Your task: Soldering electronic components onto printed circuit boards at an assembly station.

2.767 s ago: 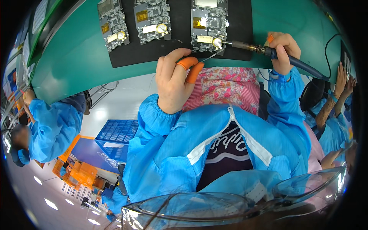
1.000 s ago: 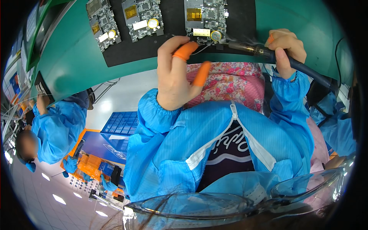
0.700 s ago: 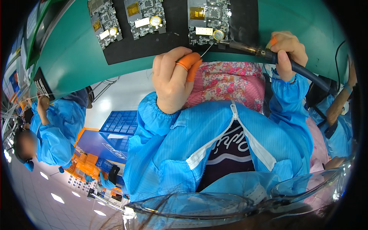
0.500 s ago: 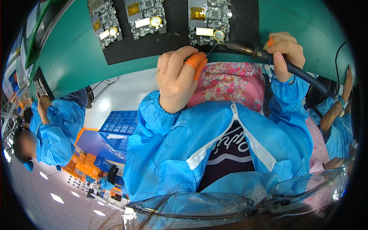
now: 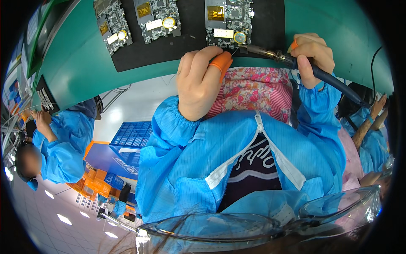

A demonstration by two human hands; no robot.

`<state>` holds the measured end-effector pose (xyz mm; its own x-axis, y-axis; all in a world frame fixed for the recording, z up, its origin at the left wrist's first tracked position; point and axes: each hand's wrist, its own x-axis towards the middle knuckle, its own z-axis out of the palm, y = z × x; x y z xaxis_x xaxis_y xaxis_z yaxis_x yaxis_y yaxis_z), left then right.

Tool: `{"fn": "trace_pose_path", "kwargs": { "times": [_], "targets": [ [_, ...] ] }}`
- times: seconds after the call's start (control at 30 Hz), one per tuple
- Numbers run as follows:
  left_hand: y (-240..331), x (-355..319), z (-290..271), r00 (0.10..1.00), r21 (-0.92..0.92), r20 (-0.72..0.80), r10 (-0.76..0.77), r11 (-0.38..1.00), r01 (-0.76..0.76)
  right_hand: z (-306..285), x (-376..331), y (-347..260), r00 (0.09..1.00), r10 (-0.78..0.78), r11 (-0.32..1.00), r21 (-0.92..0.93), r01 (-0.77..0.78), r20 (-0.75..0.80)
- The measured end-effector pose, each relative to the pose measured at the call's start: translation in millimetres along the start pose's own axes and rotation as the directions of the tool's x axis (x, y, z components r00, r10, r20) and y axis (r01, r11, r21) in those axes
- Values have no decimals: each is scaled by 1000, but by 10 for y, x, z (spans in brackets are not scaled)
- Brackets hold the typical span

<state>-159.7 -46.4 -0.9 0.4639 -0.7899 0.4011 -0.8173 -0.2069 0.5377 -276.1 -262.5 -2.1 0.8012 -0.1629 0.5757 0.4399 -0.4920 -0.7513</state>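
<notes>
My right hand (image 5: 315, 57) grips a soldering iron (image 5: 332, 79) by its dark blue handle. The iron's metal tip reaches the lower edge of a circuit board (image 5: 233, 25), just below a round coin cell (image 5: 240, 37). My left hand (image 5: 198, 82), with orange finger cots (image 5: 222, 63) on it, is closed on a thin strand that looks like solder wire (image 5: 235, 51). The wire's free end points at the iron's tip; whether they touch is too small to tell. Both hands are at the near edge of a black mat (image 5: 186, 42).
Two more circuit boards (image 5: 157, 23) (image 5: 113, 26) lie on the mat to the left, on a green worktop (image 5: 84, 63). The iron's black cable (image 5: 372, 70) curves at right. Co-workers in blue sit at left (image 5: 63, 144) and right (image 5: 372, 137). Blue crates (image 5: 131, 137) stand behind at left.
My left hand has shifted slightly to the right with the wire, nearer the iron's tip. The iron stays almost in place. The co-workers' hands at both sides have moved.
</notes>
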Motion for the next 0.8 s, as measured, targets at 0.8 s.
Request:
{"fn": "trace_pose_path", "kwargs": {
  "times": [0.8],
  "targets": [
    [-70,-75,-238,922,-279,-109,-373,901,331,-76,-39,-28,999,37,999,6,-37,13]
  ]
}}
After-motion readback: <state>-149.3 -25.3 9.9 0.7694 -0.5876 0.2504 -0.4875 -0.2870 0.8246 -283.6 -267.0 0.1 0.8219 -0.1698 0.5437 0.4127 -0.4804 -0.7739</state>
